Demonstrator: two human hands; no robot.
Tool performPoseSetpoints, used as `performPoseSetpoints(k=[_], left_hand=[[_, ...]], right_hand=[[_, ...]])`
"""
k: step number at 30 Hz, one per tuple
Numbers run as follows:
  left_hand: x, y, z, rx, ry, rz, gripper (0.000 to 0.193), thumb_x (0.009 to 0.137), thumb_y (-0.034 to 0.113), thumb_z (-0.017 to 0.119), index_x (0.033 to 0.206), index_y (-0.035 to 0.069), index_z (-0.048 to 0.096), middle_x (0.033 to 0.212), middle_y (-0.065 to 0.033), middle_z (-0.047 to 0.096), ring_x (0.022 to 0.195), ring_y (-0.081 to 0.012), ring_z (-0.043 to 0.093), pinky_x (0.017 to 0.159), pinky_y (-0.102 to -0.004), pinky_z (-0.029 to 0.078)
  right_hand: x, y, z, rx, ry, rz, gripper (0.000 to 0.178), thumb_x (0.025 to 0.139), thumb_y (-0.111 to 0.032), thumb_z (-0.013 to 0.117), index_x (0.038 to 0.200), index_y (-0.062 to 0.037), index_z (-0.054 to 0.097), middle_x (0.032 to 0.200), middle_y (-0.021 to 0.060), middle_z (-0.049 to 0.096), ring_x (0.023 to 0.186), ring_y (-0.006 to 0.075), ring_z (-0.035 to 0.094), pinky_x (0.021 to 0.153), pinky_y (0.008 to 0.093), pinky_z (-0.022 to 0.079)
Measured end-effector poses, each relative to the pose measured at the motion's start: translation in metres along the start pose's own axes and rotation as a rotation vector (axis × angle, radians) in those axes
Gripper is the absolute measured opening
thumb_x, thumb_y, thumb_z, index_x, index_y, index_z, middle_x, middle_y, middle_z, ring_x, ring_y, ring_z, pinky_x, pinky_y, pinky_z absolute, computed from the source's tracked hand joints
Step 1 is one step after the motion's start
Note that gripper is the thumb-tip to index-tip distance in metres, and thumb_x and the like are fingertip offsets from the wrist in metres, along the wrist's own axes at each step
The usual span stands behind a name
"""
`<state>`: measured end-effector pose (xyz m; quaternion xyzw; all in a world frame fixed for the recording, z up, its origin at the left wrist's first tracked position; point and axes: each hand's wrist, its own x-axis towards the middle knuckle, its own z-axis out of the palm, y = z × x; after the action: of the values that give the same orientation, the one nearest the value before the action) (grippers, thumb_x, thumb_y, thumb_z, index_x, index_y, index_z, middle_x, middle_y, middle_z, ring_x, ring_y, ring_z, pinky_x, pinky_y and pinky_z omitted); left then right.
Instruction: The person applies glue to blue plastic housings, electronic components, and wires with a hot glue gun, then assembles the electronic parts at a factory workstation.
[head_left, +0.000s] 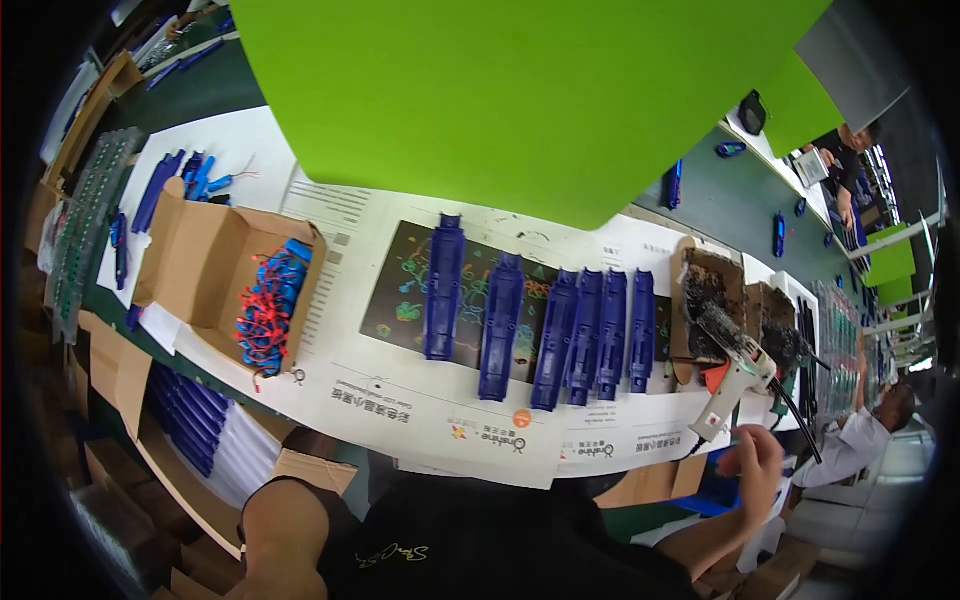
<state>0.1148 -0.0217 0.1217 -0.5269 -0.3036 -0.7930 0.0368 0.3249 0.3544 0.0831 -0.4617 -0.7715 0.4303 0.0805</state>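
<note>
My right hand point(757, 468) is at the lower right, its fingers bent and apart, with nothing seen in them. Just beyond it a white hot glue gun point(738, 388) with an orange trigger rests with its front end over a grimy cardboard box point(686, 345). My left hand is out of view; only the bare upper part of that arm shows at the lower left. In front of me several long dark-blue plastic casings point(499, 325) lie in a row on printed paper sheets point(440, 420). The leftmost casing point(443, 290) stands a little apart from the others.
An open cardboard box point(205, 265) to the left holds blue cylindrical cells point(288, 285) with red leads. Below it, another carton point(185, 415) contains stacked blue casings. A green panel point(520, 100) spans the far side. Other people point(880, 420) sit along the right.
</note>
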Motion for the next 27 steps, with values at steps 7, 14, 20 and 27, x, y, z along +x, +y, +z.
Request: performPoseSetpoints(k=[7, 14, 20, 27], left_hand=[[-0.043, -0.127, -0.054, 1.276, 0.080, -0.929, 0.042, 0.080, 0.040, 0.062, 0.092, 0.001, 0.056, 0.076, -0.0092, 0.057, 0.065, -0.0254, 0.055, 0.061, -0.0364, 0.045], [-0.070, -0.171, -0.074, 1.571, -0.349, -1.237, 0.037, 0.074, 0.036, 0.064, 0.085, 0.001, 0.056, 0.078, -0.0172, 0.061, 0.075, -0.0346, 0.062, 0.066, -0.0432, 0.047], [-0.079, -0.159, -0.076, 0.636, 0.286, -1.187, 0.025, 0.085, 0.023, 0.057, 0.098, 0.002, 0.054, 0.064, -0.0064, 0.057, 0.056, -0.0177, 0.057, 0.052, -0.0293, 0.046], [-0.105, -0.150, -0.018, -0.242, 0.643, -1.197, 0.064, 0.093, 0.055, 0.018, 0.115, 0.001, 0.046, 0.062, -0.0049, 0.049, 0.046, -0.0136, 0.047, 0.042, -0.0260, 0.040]], right_hand=[[0.069, 0.081, 0.012, 0.466, 0.065, 0.003, 0.035, 0.087, -0.028, 0.055, 0.106, 0.0007, 0.051, 0.095, 0.0079, 0.058, 0.077, 0.0142, 0.058, 0.062, 0.0242, 0.047], [0.098, 0.061, 0.012, 0.059, 0.239, -0.132, 0.034, 0.075, -0.012, 0.067, 0.101, 0.0047, 0.053, 0.091, 0.0102, 0.060, 0.078, 0.0153, 0.058, 0.066, 0.0268, 0.048], [0.082, 0.027, -0.002, -0.002, -0.061, -0.154, 0.030, 0.071, -0.007, 0.060, 0.100, -0.0017, 0.059, 0.088, 0.0036, 0.061, 0.079, 0.0132, 0.057, 0.070, 0.0283, 0.046], [0.091, 0.010, -0.051, 0.346, -0.130, -0.017, 0.024, 0.081, -0.018, 0.054, 0.098, -0.0016, 0.057, 0.094, 0.0127, 0.063, 0.079, 0.0186, 0.062, 0.068, 0.0295, 0.051]])
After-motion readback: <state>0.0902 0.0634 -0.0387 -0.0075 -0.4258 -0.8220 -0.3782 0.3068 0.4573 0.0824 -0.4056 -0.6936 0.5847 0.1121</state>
